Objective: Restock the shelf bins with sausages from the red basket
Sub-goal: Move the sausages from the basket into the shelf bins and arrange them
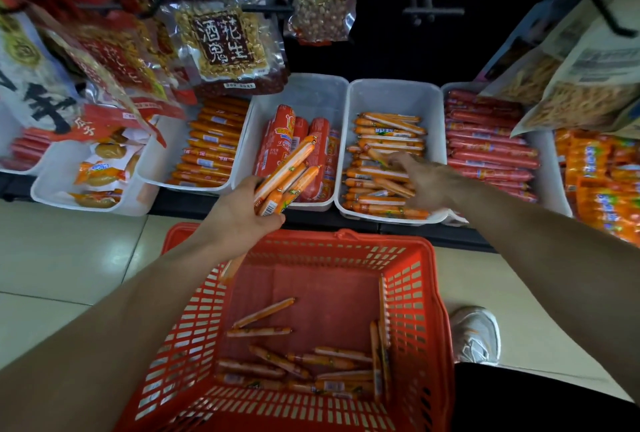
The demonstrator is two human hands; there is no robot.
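A red basket stands on the floor in front of me with several thin orange sausages lying in its bottom. My left hand grips a bundle of orange sausages above the basket's far rim, in front of the shelf. My right hand reaches into a white bin of thin orange sausages, fingers spread over the pile and touching it. Whether it holds a sausage is hidden by the hand itself.
Further white bins line the shelf: thick red sausages in the middle, orange sticks at left, red sausages at right. Peanut bags hang on hooks overhead. My shoe stands right of the basket on pale tiles.
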